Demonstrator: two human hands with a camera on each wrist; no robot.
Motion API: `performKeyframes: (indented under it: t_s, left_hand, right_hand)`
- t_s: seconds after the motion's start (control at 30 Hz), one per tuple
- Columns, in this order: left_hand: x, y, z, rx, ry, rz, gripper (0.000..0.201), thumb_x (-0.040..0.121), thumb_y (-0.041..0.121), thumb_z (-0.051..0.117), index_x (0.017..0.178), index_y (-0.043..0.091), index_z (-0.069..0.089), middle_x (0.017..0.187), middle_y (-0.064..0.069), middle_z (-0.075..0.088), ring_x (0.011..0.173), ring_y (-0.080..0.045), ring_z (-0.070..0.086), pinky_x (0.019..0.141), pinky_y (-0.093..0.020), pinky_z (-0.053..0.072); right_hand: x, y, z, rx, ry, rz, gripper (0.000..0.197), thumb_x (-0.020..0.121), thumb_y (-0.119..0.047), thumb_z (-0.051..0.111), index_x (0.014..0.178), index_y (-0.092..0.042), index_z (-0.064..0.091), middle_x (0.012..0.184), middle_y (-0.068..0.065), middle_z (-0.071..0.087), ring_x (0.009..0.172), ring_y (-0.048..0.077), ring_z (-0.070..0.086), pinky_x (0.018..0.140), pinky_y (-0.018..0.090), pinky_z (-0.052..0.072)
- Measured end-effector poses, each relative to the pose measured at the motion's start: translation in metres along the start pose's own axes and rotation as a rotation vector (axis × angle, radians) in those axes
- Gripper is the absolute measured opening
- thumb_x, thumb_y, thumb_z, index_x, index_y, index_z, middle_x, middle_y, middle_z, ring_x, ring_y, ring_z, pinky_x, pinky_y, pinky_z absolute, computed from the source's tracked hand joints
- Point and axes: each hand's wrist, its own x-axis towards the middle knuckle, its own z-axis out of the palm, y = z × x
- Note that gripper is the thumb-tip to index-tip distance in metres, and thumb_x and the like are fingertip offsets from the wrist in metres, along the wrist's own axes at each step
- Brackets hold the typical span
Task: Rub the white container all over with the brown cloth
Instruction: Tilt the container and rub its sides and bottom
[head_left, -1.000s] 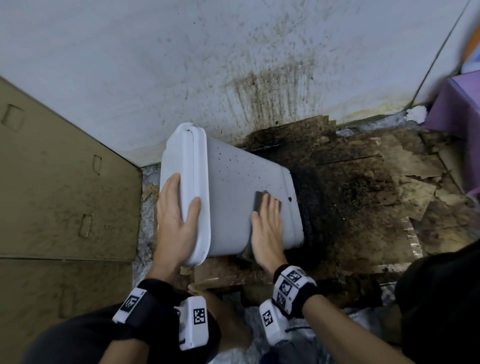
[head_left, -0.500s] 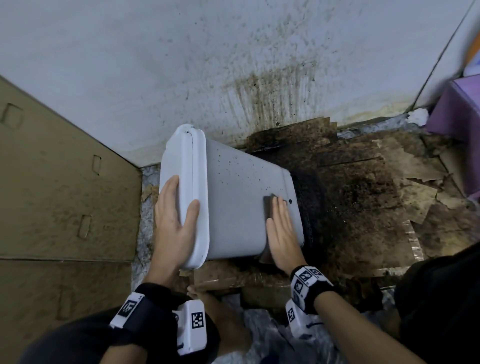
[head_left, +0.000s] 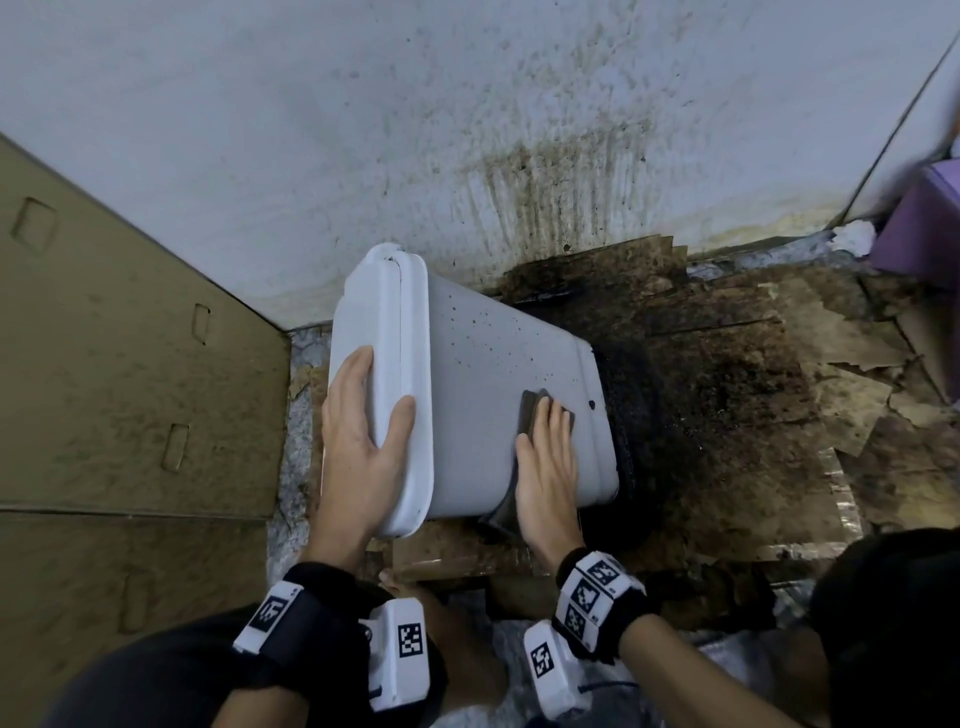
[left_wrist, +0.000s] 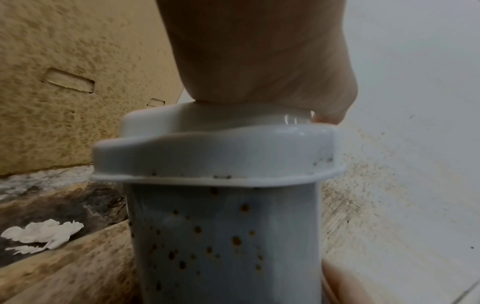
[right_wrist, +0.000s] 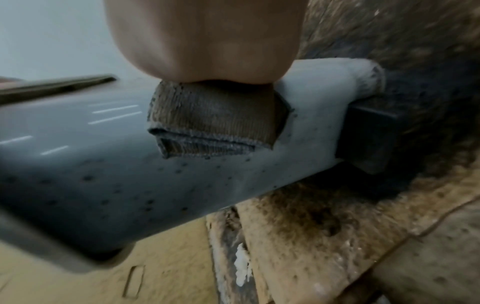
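Observation:
The white container (head_left: 483, 374) lies tilted, speckled with dark spots, its lid (head_left: 384, 312) turned to the left. My left hand (head_left: 376, 395) grips the near end of the lid, fingers on its face and thumb over the rim. My right hand (head_left: 548, 457) lies flat on the container's side near its base and presses the folded brown cloth (head_left: 529, 410) against it. The right wrist view shows the cloth (right_wrist: 213, 123) bunched under the palm (right_wrist: 202, 41) on the spotted side (right_wrist: 103, 174). In the left wrist view the palm (left_wrist: 259, 61) sits on the lid (left_wrist: 215, 152).
A stained white wall (head_left: 467, 130) rises close behind. A tan cardboard panel (head_left: 130, 364) stands on the left. Dark, soiled cardboard sheets (head_left: 727, 415) cover the floor on the right. A purple object (head_left: 924, 228) sits at the far right. My knees are at the bottom edge.
My right hand slid the cloth along the container's side toward the base, then back a little to the left. My left hand stayed on the lid.

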Motion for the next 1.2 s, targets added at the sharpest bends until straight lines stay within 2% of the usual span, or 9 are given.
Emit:
performKeyframes:
  t_s: [0.1, 0.17, 0.23, 0.37, 0.57, 0.7, 0.9, 1.1, 1.2]
  left_hand:
    - [0.0, 0.002, 0.001, -0.005, 0.008, 0.017, 0.071, 0.098, 0.053, 0.047, 0.16, 0.021, 0.034, 0.165, 0.005, 0.033, 0.154, -0.011, 0.026, 0.128, -0.049, 0.025]
    - [0.0, 0.002, 0.002, -0.008, 0.003, 0.015, 0.069, 0.099, 0.051, 0.048, 0.16, 0.021, 0.034, 0.165, 0.005, 0.033, 0.154, -0.011, 0.026, 0.128, -0.048, 0.025]
    - [0.0, 0.001, 0.002, -0.006, 0.0, 0.016, 0.069, 0.1, 0.05, 0.048, 0.161, 0.021, 0.033, 0.165, 0.005, 0.032, 0.154, -0.012, 0.026, 0.128, -0.048, 0.025]
    - [0.001, -0.002, 0.0, -0.006, -0.016, -0.001, 0.073, 0.098, 0.056, 0.045, 0.162, 0.023, 0.031, 0.167, 0.008, 0.029, 0.155, -0.01, 0.024, 0.129, -0.047, 0.023]
    - [-0.001, -0.006, -0.003, 0.002, -0.045, -0.024, 0.076, 0.096, 0.062, 0.042, 0.163, 0.03, 0.027, 0.165, 0.02, 0.024, 0.155, -0.002, 0.018, 0.128, -0.034, 0.018]
    - [-0.001, -0.008, -0.003, 0.003, -0.046, -0.025, 0.077, 0.096, 0.065, 0.041, 0.164, 0.032, 0.026, 0.167, 0.02, 0.023, 0.154, 0.003, 0.017, 0.124, -0.029, 0.018]
    - [0.0, -0.01, -0.003, -0.018, -0.049, -0.023, 0.077, 0.096, 0.062, 0.044, 0.164, 0.03, 0.029, 0.168, 0.02, 0.025, 0.154, 0.006, 0.017, 0.125, -0.032, 0.021]
    - [0.0, -0.009, -0.002, -0.061, -0.012, -0.018, 0.076, 0.093, 0.061, 0.049, 0.161, 0.03, 0.035, 0.166, 0.019, 0.03, 0.152, 0.007, 0.021, 0.126, -0.032, 0.022]
    - [0.0, -0.007, -0.002, -0.056, -0.014, -0.004, 0.076, 0.093, 0.06, 0.049, 0.161, 0.028, 0.036, 0.166, 0.018, 0.031, 0.152, 0.007, 0.022, 0.124, -0.022, 0.021]
  right_hand:
    - [-0.016, -0.022, 0.007, -0.007, -0.02, -0.18, 0.063, 0.105, -0.045, 0.017, 0.163, -0.032, -0.002, 0.17, -0.018, -0.011, 0.154, -0.003, -0.016, 0.125, 0.027, -0.008]
    - [-0.023, -0.032, 0.007, -0.032, -0.059, -0.282, 0.061, 0.107, -0.044, 0.017, 0.164, -0.031, -0.001, 0.17, -0.018, -0.009, 0.155, -0.001, -0.014, 0.124, 0.023, -0.011]
    - [-0.025, -0.038, 0.006, -0.059, -0.089, -0.346, 0.059, 0.109, -0.04, 0.018, 0.164, -0.028, 0.001, 0.171, -0.017, -0.008, 0.156, 0.001, -0.011, 0.125, 0.024, -0.011]
    - [-0.011, -0.047, 0.005, -0.121, -0.17, -0.397, 0.058, 0.111, -0.034, 0.019, 0.163, -0.028, -0.005, 0.171, -0.016, -0.012, 0.155, 0.001, -0.015, 0.128, 0.035, -0.006]
    - [0.033, -0.073, 0.0, -0.164, -0.306, -0.469, 0.061, 0.113, -0.035, 0.02, 0.162, -0.025, -0.014, 0.169, -0.011, -0.024, 0.153, 0.002, -0.025, 0.128, 0.038, -0.011]
    - [0.069, -0.085, -0.002, -0.216, -0.318, -0.517, 0.062, 0.112, -0.038, 0.019, 0.162, -0.025, -0.016, 0.169, -0.009, -0.025, 0.153, 0.002, -0.026, 0.128, 0.038, -0.011]
    - [0.107, -0.056, -0.014, -0.238, -0.277, -0.455, 0.06, 0.112, -0.039, 0.015, 0.161, -0.027, -0.018, 0.168, -0.01, -0.027, 0.153, 0.004, -0.025, 0.128, 0.039, -0.008]
    - [0.126, 0.032, -0.054, -0.305, -0.269, -0.12, 0.06, 0.112, -0.032, 0.016, 0.16, -0.017, -0.016, 0.161, -0.014, -0.025, 0.149, 0.003, -0.023, 0.129, 0.043, -0.002]
    - [0.126, 0.037, -0.055, -0.245, -0.279, -0.036, 0.061, 0.112, -0.033, 0.018, 0.16, -0.017, -0.017, 0.167, -0.004, -0.026, 0.149, 0.004, -0.026, 0.128, 0.042, -0.008]
